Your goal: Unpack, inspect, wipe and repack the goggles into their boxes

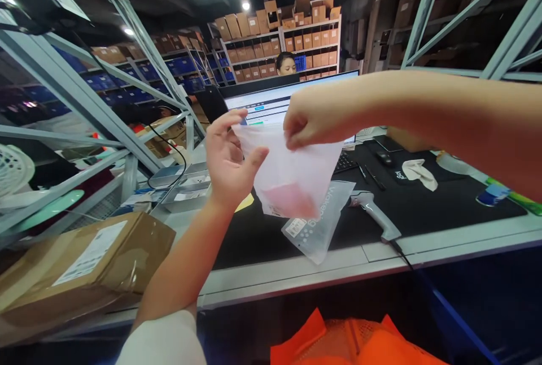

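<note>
A translucent white plastic bag (292, 167) hangs above the desk, with something pink showing through its lower part. My right hand (302, 119) pinches the bag near its upper edge, fingers curled closed. At the bag's upper left corner is my left hand (231, 156), its thumb apart from its bent fingers; it appears to touch the plastic without closing on it. Below lies a second clear bag (324, 229) with printed lettering and a white label, flat on the black desk mat (262, 246). A grey barcode scanner (375, 215) rests to its right.
Behind the bag stands a monitor (262, 99), with a keyboard (345, 163) and mouse (384, 157) nearby. A crumpled white cloth (420, 174) and a blue can (492, 194) lie at right. A taped carton (84, 263) sits left. Another person (287, 64) is beyond the monitor.
</note>
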`<control>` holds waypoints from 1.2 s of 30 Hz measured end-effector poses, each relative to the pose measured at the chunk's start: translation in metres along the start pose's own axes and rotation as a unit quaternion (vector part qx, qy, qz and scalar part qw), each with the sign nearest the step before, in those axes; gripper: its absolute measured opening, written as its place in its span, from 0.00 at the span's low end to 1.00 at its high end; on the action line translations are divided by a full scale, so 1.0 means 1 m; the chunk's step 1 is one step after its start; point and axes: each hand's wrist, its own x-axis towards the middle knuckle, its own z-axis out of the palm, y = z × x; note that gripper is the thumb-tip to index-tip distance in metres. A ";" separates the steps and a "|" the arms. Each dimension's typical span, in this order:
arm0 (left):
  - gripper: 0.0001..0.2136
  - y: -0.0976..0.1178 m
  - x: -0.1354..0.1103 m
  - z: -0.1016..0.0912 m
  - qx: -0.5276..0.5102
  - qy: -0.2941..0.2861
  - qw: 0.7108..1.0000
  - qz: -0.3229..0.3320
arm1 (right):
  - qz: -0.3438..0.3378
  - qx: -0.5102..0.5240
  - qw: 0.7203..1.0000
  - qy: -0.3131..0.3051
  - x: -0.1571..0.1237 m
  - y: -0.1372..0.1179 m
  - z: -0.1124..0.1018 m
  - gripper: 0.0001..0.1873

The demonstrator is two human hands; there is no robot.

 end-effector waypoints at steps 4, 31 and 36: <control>0.35 -0.022 -0.033 -0.006 -0.105 -0.051 0.978 -0.171 | 0.015 -0.019 0.996 0.087 -0.015 0.014 -0.020 0.12; 0.18 -0.001 0.017 -0.025 0.254 -0.313 0.914 -0.052 | 0.179 0.463 0.841 0.213 -0.131 0.124 0.173 0.16; 0.20 -0.028 -0.038 -0.019 0.138 -0.403 0.869 -0.251 | 0.099 0.385 0.883 0.249 -0.106 0.107 0.126 0.17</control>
